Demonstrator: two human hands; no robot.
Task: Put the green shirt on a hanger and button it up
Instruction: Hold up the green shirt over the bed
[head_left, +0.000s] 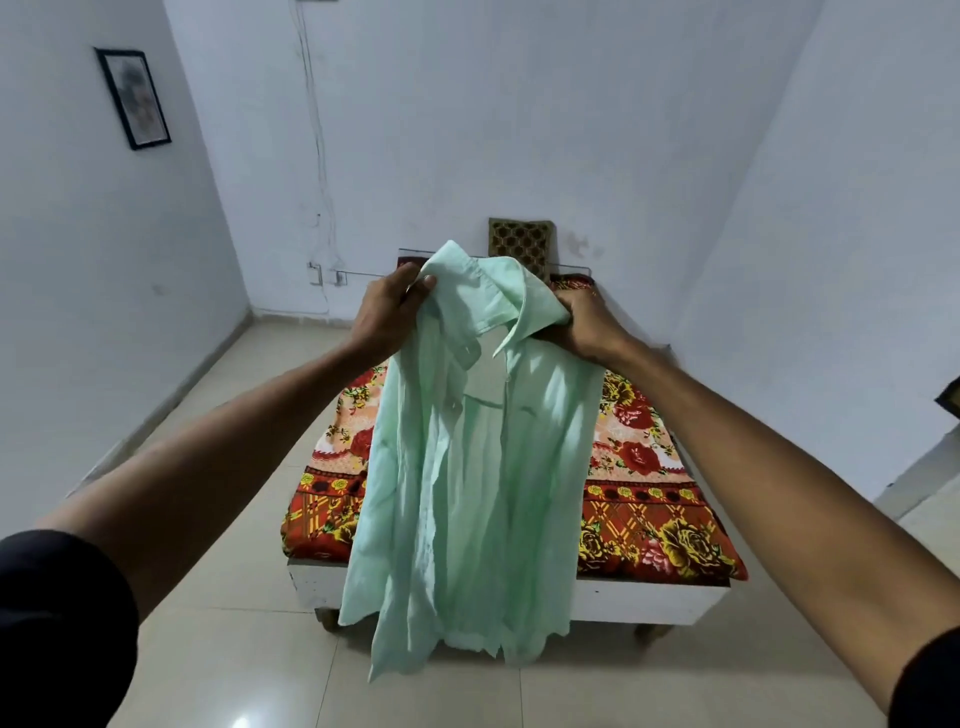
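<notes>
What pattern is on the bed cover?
A red and orange floral print with yellow roses on the bed cover, seen in the head view.

A: The shirt (467, 493) is thin, matt cloth, creased, light showing through it.
B: The bed (649, 600)?
A: A printed cloth cover (644, 499), matt; its frame looks painted white and scuffed.
B: And the floor (249, 649)?
A: Smooth glossy tiles. The walls (519, 130) look matt, painted.

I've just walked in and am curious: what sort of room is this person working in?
Most likely a plain bedroom in a home. A low bed with a floral bedsheet stands against the white wall, a cushion leans at its head, and a framed picture hangs on the left wall.
</notes>
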